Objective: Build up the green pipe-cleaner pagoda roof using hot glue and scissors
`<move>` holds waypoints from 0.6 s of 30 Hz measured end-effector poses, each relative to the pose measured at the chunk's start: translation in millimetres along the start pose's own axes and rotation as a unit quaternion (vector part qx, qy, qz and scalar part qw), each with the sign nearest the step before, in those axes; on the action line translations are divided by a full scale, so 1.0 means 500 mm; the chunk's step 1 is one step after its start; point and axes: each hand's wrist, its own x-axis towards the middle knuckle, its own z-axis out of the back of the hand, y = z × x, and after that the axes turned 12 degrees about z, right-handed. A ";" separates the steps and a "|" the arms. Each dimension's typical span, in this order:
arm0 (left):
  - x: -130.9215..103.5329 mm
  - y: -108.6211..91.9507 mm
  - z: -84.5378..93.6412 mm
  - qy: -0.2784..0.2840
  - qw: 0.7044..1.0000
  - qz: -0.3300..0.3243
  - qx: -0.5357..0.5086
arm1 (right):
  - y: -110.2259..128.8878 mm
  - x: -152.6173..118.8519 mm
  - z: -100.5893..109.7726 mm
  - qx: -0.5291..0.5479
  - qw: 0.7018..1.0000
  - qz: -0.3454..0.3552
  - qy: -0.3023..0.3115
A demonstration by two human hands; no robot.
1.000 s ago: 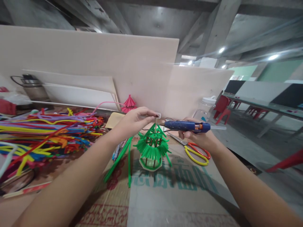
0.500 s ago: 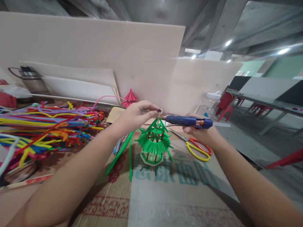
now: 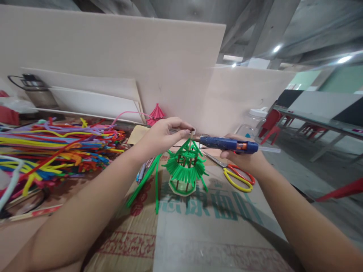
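A green pagoda model (image 3: 185, 170), built of fuzzy pipe-cleaner pieces on brown posts, stands upright on a pale base. A thin light stick (image 3: 191, 140) rises from its peak. My left hand (image 3: 167, 133) pinches a small pale piece (image 3: 193, 131) at the top of that stick. In my right hand (image 3: 242, 153) is a blue hot glue gun (image 3: 227, 144), held level with its nozzle pointing left, close beside the stick. A clear glue stick (image 3: 270, 150) pokes out of its back end. Whether the nozzle touches the stick I cannot tell.
Red-and-yellow-handled scissors (image 3: 238, 180) lie right of the model on printed cardboard (image 3: 204, 238). Loose green pipe cleaners (image 3: 146, 181) lie left of it. A colourful pipe-cleaner heap (image 3: 62, 147) covers the left side. A pink model (image 3: 155, 114) and clear bottle (image 3: 252, 121) stand behind.
The view has shifted slightly. Both hands keep almost the same pose at the model's peak, with the glue gun still held beside the stick.
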 end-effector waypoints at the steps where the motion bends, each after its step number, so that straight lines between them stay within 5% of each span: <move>1: 0.000 0.000 0.000 0.000 1.000 -0.001 0.000 | 0.001 0.000 0.000 0.001 1.000 0.003 -0.001; 18: 0.001 0.001 0.000 0.006 1.000 -0.001 -0.027 | -0.014 -0.003 0.002 0.011 1.000 0.007 -0.004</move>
